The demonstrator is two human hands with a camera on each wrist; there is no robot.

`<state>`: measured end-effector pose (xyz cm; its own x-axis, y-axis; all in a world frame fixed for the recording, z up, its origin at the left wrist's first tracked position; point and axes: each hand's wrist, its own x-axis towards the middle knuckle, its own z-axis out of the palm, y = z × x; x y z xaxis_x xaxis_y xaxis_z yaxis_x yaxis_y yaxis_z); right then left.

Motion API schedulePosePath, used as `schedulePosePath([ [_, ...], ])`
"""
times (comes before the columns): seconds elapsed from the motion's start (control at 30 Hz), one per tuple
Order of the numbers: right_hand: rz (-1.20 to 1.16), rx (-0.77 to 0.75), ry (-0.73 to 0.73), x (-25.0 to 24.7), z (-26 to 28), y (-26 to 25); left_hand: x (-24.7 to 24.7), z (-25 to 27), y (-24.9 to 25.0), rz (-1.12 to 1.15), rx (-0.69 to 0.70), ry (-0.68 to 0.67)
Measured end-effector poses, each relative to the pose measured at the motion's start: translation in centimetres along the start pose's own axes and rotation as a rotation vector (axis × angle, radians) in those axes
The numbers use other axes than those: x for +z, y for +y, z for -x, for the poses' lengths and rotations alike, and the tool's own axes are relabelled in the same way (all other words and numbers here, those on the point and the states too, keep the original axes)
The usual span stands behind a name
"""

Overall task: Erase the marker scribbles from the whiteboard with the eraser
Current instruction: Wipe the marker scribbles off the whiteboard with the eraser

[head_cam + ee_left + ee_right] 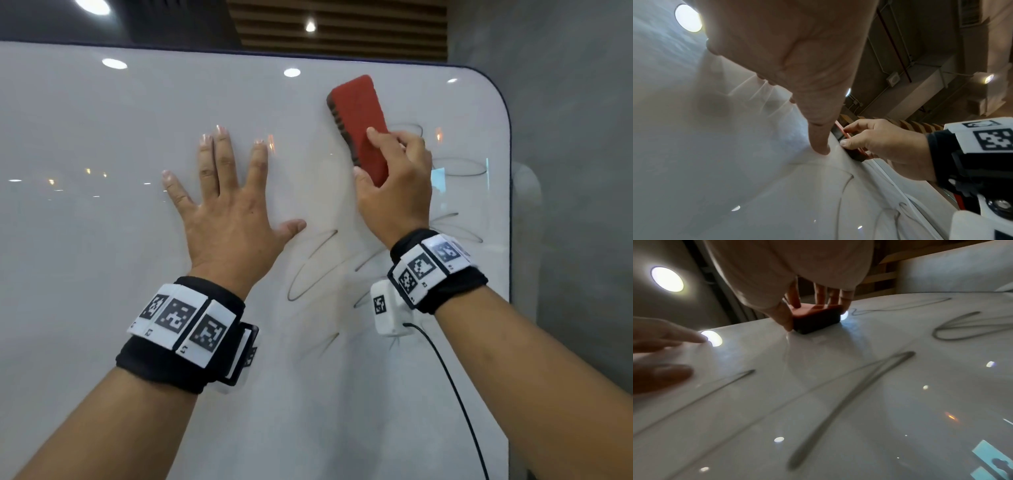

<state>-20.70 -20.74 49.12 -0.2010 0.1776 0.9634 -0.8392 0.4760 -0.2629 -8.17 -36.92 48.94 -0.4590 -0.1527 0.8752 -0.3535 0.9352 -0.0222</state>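
Note:
A red-backed eraser (361, 126) with a dark pad lies pressed against the upper right of the whiteboard (102, 137). My right hand (394, 185) grips its lower end, thumb on the left edge and fingers on the right. Grey marker scribbles (310, 267) loop below and to the right of that hand. My left hand (226, 209) lies flat on the board with fingers spread, left of the eraser. In the right wrist view the eraser (816, 318) sits on the board above long scribble loops (849, 402). The left wrist view shows the eraser (851, 146) beyond my thumb.
The board's rounded right edge (508, 171) sits close to a grey wall (575, 171). A black cable (455, 387) hangs from the right wrist camera. Ceiling lights reflect on the glossy board.

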Motion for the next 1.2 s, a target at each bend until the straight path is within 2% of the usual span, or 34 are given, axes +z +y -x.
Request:
schedulePosePath([
  [0.07,0.006,0.032,0.018,0.5,0.3,-0.8,0.0,0.0,0.0,0.001,-0.003,-0.001],
  [0.2,0.015,-0.208,-0.108,0.3,2.2,-1.7,0.1,0.1,0.1,0.001,-0.005,-0.001],
  [0.27,0.048,-0.248,-0.123,0.0,1.7,-1.0,0.0,0.0,0.3,0.004,-0.018,-0.010],
  [0.43,0.016,0.014,0.042,0.7,0.3,-0.7,-0.9,-1.3,1.4,0.011,0.023,0.013],
  [0.63,0.058,-0.164,-0.045,-0.1,1.1,0.2,0.1,-2.6,2.6,-0.097,0.132,-0.060],
  [0.8,0.030,-0.018,0.054,0.2,0.0,1.2,0.4,-2.7,2.5,-0.126,0.131,-0.072],
  [1.0,0.067,-0.185,-0.046,-0.3,1.0,1.4,0.5,-2.6,2.4,-0.134,0.135,-0.072],
  [1.2,0.020,-0.005,0.082,0.2,0.1,1.6,0.5,-2.6,2.3,-0.127,0.141,-0.069],
])
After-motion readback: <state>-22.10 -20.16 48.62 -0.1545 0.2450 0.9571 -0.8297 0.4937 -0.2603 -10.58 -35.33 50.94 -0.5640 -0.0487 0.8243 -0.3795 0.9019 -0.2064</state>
